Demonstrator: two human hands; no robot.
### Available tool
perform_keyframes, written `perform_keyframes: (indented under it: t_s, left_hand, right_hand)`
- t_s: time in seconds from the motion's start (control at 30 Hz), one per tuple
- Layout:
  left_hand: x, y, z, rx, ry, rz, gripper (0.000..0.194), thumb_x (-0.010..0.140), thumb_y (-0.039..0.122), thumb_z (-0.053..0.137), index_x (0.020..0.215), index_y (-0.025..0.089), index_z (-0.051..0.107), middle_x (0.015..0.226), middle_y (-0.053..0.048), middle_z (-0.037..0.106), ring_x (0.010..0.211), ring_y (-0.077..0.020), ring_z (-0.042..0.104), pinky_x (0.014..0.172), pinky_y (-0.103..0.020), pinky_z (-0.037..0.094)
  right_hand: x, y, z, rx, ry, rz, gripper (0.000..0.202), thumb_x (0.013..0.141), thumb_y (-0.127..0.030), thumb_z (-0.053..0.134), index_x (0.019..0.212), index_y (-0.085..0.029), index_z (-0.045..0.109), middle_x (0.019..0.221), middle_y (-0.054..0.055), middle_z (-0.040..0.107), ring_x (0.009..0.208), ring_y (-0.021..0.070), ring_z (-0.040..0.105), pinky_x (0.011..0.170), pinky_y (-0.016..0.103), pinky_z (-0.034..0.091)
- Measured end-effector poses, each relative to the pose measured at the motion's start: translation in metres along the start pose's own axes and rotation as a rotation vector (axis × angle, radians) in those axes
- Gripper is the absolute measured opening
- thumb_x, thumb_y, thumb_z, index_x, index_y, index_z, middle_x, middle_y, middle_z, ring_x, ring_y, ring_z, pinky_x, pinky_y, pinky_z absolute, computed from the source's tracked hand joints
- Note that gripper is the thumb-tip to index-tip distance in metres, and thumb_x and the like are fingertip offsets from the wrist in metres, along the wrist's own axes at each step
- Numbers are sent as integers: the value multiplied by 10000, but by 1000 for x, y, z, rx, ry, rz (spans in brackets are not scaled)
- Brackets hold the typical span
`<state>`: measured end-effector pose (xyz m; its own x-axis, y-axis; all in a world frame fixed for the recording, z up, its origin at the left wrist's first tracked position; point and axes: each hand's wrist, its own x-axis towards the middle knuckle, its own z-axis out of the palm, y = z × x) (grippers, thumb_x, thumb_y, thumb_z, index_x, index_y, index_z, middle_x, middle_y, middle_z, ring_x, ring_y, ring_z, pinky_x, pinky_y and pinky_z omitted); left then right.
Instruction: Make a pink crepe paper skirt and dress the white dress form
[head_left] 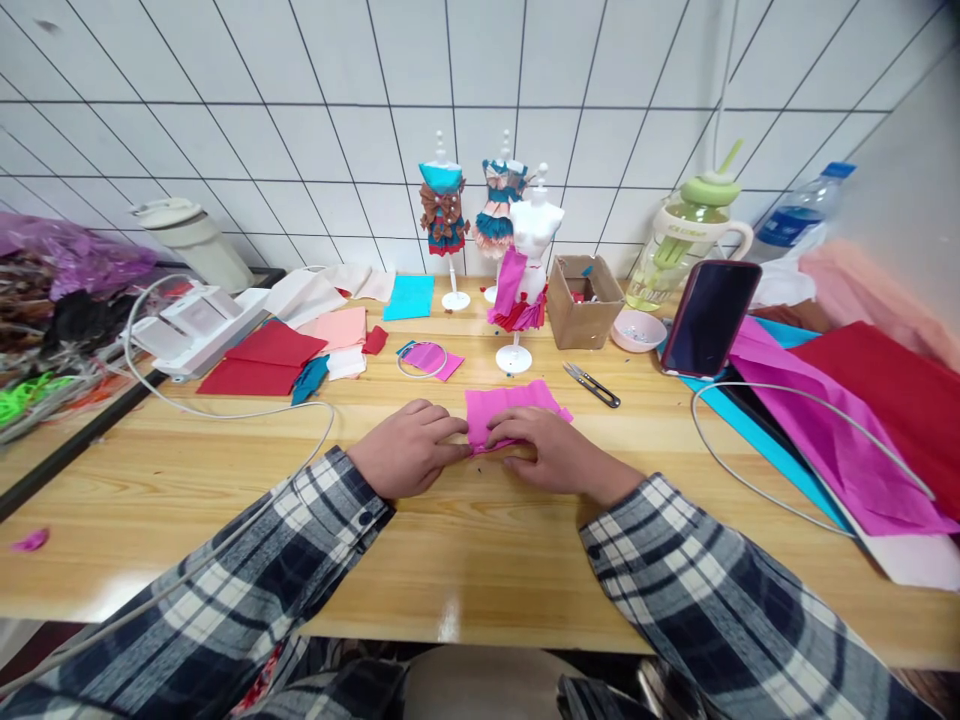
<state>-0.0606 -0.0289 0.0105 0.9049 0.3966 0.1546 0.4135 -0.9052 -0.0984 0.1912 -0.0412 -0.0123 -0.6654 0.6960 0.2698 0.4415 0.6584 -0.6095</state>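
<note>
A piece of pink crepe paper (504, 402) lies on the wooden table in front of me. My left hand (410, 447) pinches its near left corner between thumb and fingers. Over the paper's near edge rests my right hand (546, 450), its fingers curled together on the sheet and its thumb below the edge. Behind the paper stands a small white mannequin (536, 228) with pink and red paper around its waist. Black thread snips (592, 385) lie to the right of the sheet.
Two dressed mannequins (442, 205) (501, 200) stand near the wall. A cardboard box (584, 305), a pink bowl (638, 330) and a propped phone (709, 320) are at the right. Red paper (262, 358) and a power strip (206, 330) lie left. Cables cross both sides.
</note>
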Motion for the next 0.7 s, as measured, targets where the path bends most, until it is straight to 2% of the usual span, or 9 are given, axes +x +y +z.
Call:
perform_keyframes:
  t_s: [0.13, 0.37, 0.47, 0.7]
  left_hand:
    - [0, 0, 0, -10, -1, 1, 340, 834, 177, 526, 1132, 277, 656, 1112, -57, 643, 940, -217, 548, 821, -377, 408]
    - [-1, -1, 2, -13, -25, -19, 347, 846, 188, 520, 1150, 283, 657, 1098, -58, 645, 950, -221, 541, 842, -380, 410]
    - [-1, -1, 2, -13, -29, -13, 332, 847, 193, 518, 1132, 278, 664, 1100, -58, 645, 958, -224, 541, 844, -382, 412]
    - [0, -1, 1, -19, -39, -21, 305, 866, 198, 505, 1125, 256, 656, 1071, -65, 650, 978, -229, 546, 858, -387, 420]
  right_hand:
    - [0, -3, -2, 34, -4, 35, 363, 723, -83, 625, 1065, -201, 659, 1069, 47, 692, 1004, 205, 610, 896, 355, 467]
    - [-2, -3, -2, 133, 26, 93, 479, 752, -104, 609, 1217, -213, 568, 1199, 49, 650, 1068, 186, 605, 932, 343, 465]
    - [-1, -3, -2, 61, -10, 71, 441, 756, -113, 616, 1184, -217, 595, 1183, 48, 653, 1088, 205, 590, 951, 364, 448]
    - [0, -8, 0, -136, -48, 49, 338, 773, -126, 615, 1094, -225, 651, 1111, 59, 617, 1028, 216, 562, 875, 359, 445]
